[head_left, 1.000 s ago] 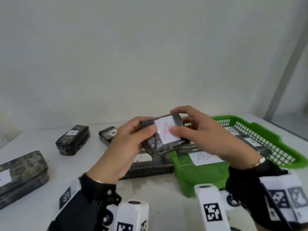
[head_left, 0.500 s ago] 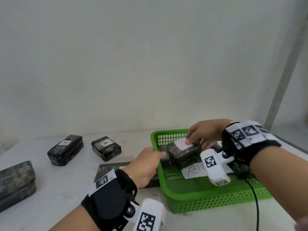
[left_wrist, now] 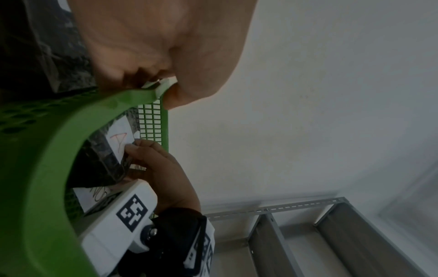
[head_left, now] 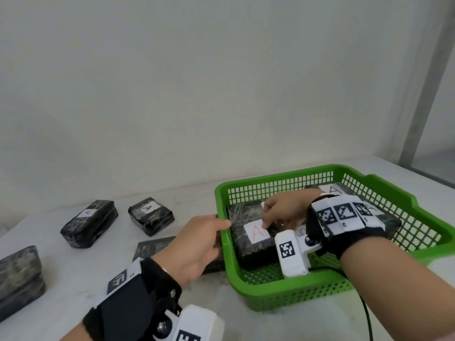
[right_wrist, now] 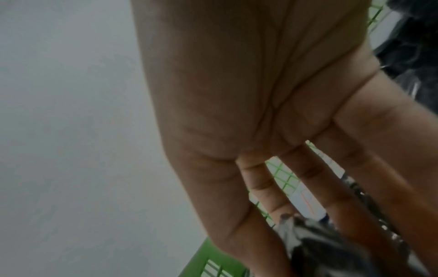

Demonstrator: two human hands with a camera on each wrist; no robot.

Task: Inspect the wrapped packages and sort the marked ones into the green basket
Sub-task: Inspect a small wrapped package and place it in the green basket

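At the far left edge of the white table [head_left: 61, 279] lies a large dark wrapped package [head_left: 18, 279] whose label cannot be seen. Next comes a long dark package [head_left: 89, 223] with a white label bearing a blue "A", and beside it a smaller dark package [head_left: 151, 216] whose white label shows a black "A". A flat dark package [head_left: 152, 246] lies partly under the left hand [head_left: 197, 247], whose fingers and thumb grip the left rim of the green basket [head_left: 270, 295]; the left wrist view shows the rim [left_wrist: 132, 95] pinched between thumb and fingers. Inside the basket, against its left wall, sits the marked package [head_left: 248, 238], its white label carrying a red "A". The right hand [head_left: 285, 211] rests on this package, straight fingers spread over its top beside the label. Under it lies a white paper slip [left_wrist: 94, 195] with handwriting, too hidden to read. Further right, behind the right wrist, another wrapped package [head_left: 332, 190] shows a dark "A".
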